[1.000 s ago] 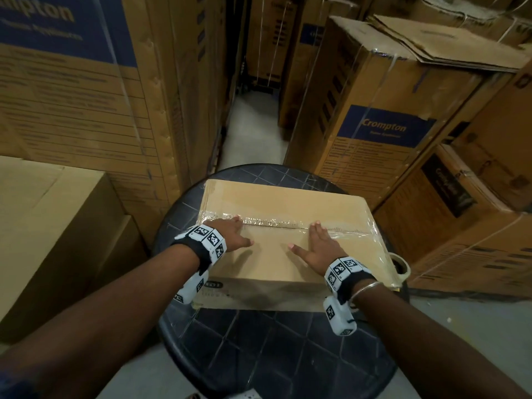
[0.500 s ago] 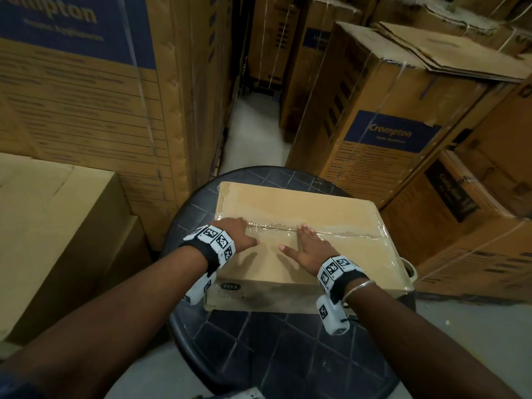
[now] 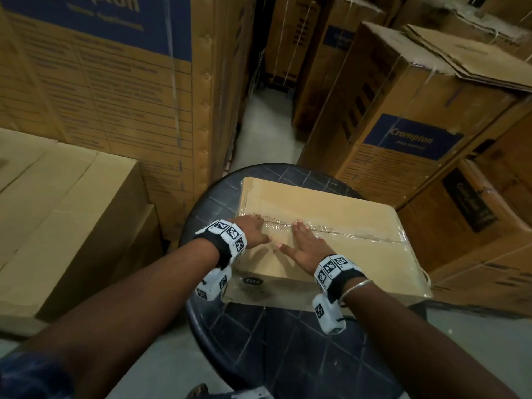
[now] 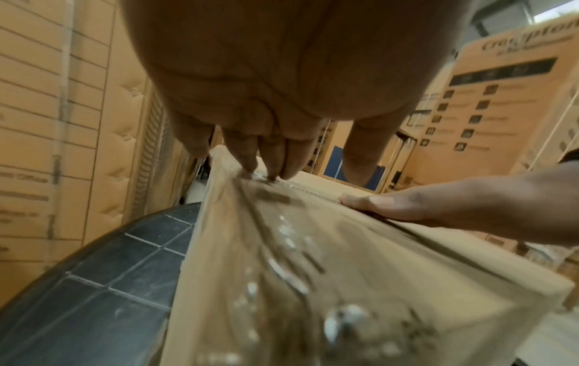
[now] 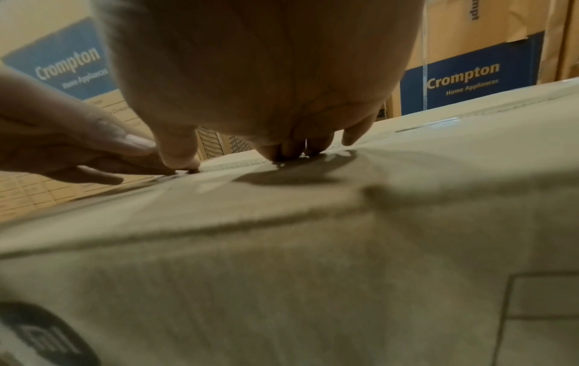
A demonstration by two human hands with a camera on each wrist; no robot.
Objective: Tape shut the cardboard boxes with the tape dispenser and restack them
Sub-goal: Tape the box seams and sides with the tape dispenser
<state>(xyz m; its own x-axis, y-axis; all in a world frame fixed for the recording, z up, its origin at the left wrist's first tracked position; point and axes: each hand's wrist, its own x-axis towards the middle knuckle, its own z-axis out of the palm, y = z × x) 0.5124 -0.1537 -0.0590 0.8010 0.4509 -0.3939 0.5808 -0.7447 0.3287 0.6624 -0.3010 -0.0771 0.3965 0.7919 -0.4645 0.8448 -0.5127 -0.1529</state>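
A brown cardboard box (image 3: 331, 208) lies on a round black stool top (image 3: 273, 341). A strip of clear tape (image 3: 354, 234) runs along its closed top seam. My left hand (image 3: 253, 230) lies flat near the seam's left end, fingertips (image 4: 269, 170) on the tape. My right hand (image 3: 305, 246) presses flat beside it, fingers (image 5: 291, 151) straight on the seam. The two thumbs almost meet. In the left wrist view the tape (image 4: 282, 247) looks wrinkled and shiny, and the right hand (image 4: 438, 208) shows at the right. No tape dispenser is clearly in view.
Tall printed cartons (image 3: 109, 82) stand at the left, and more cartons (image 3: 403, 116) crowd the right. A plain carton (image 3: 57, 214) sits low at the left. A narrow floor aisle (image 3: 264, 131) runs ahead. A thin pale loop (image 3: 426, 276) pokes out by the box's right corner.
My right hand has slid left along the taped seam, closing in on the left hand. The left hand has stayed near the seam's left end.
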